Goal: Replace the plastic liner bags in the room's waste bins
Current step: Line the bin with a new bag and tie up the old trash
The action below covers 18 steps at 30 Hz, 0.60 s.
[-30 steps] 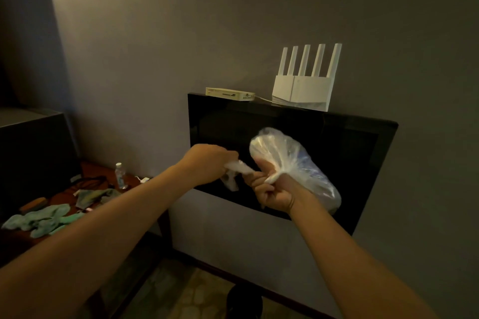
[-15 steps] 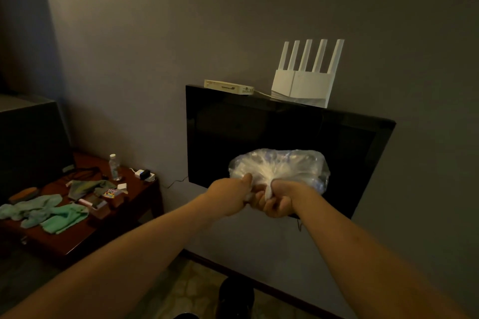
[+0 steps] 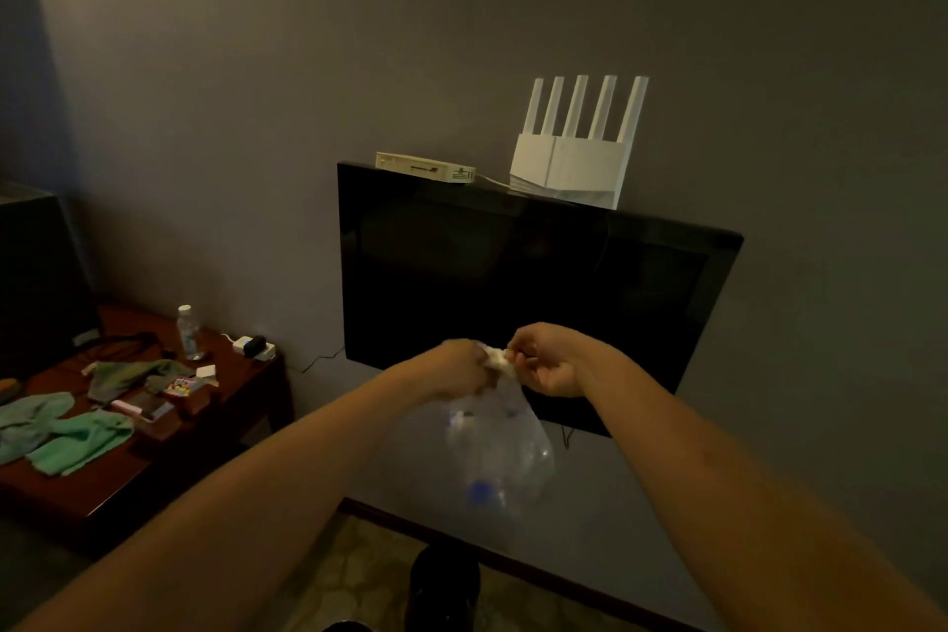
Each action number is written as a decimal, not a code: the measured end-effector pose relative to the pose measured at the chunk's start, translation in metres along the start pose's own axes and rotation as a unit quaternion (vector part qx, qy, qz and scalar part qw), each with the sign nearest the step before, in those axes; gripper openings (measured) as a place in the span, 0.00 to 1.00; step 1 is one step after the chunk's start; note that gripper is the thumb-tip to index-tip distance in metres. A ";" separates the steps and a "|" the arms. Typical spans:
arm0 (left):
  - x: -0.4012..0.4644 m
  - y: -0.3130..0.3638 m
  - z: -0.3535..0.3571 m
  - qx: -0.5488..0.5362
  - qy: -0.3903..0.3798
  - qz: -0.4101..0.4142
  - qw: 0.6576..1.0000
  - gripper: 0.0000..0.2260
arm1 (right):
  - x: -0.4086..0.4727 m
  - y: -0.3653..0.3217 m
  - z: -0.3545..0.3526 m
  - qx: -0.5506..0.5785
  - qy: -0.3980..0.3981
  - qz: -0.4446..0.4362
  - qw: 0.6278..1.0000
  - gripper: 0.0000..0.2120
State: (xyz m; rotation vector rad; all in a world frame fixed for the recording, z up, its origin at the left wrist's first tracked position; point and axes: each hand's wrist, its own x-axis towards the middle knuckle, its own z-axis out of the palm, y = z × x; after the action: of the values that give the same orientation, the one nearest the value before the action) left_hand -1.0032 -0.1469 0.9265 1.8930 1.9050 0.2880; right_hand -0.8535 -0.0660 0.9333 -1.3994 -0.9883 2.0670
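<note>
Held at chest height before the black wall-mounted flat screen [image 3: 513, 282]: one clear, filled plastic liner bag [image 3: 500, 452], hanging below both hands, neck twisted into a white rope. Left hand [image 3: 456, 370] curled tight round one side of the twisted neck; right hand [image 3: 546, 364] pinching the other side, fingers bent round it. Each grip closed on plastic, none free.

Risks, judged:
- Thin film under twist and load; could tear at the neck if pulled hard, spilling contents on the patterned floor [image 3: 349, 575].
- Knot half-made; could slip loose if either grip lets go early.
- Swinging bag near the screen; could knock it.
- Motion blur on bag; contents not readable beyond one blue blob.

Count:
- Liner bags: one.
- Hands: two.
- Dark round waste bin [image 3: 443, 585] on floor below: one, liner state hidden.
- White five-antenna router [image 3: 569, 164]: one.
- Flat white box [image 3: 426, 166]: one.
- Reddish wooden table [image 3: 102, 482] at left: one, bearing one clear bottle [image 3: 189, 332] and green cloths [image 3: 77, 439], number unclear.
</note>
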 end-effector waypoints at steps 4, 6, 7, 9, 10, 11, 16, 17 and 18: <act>-0.009 0.003 -0.007 -0.232 0.012 -0.028 0.972 0.09 | -0.012 0.012 0.000 0.031 -0.002 -0.067 0.997 0.03; -0.014 0.008 -0.010 -0.418 -0.008 -0.060 0.906 0.10 | -0.018 0.015 0.002 0.037 -0.006 -0.099 0.994 0.05; -0.015 0.009 -0.011 -0.478 -0.021 -0.063 0.876 0.11 | -0.021 0.016 0.002 0.040 -0.009 -0.111 0.993 0.06; -0.010 0.007 -0.008 -0.486 -0.002 -0.067 0.871 0.15 | -0.026 0.016 0.005 0.049 -0.014 -0.132 0.990 0.07; -0.010 0.006 -0.005 -0.468 0.028 -0.058 0.881 0.14 | -0.028 0.016 0.006 0.056 -0.013 -0.143 0.988 0.07; -0.010 0.006 -0.005 -0.458 0.052 -0.048 0.886 0.11 | -0.031 0.016 0.008 0.062 -0.009 -0.155 0.986 0.07; -0.015 0.010 -0.003 -0.481 0.057 -0.032 0.874 0.15 | -0.037 0.016 0.022 0.080 0.018 -0.239 0.968 0.05; -0.014 0.009 -0.002 -0.480 0.064 -0.040 0.874 0.17 | -0.036 0.017 0.024 0.083 0.018 -0.255 0.963 0.04; -0.015 0.009 -0.001 -0.479 0.065 -0.043 0.874 0.20 | -0.035 0.017 0.025 0.093 0.017 -0.267 0.959 0.04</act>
State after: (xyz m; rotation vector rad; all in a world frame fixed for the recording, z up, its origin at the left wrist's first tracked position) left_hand -0.9962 -0.1610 0.9342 1.1148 1.4529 1.1124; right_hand -0.8631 -0.1095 0.9469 -0.9375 -0.9940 1.6749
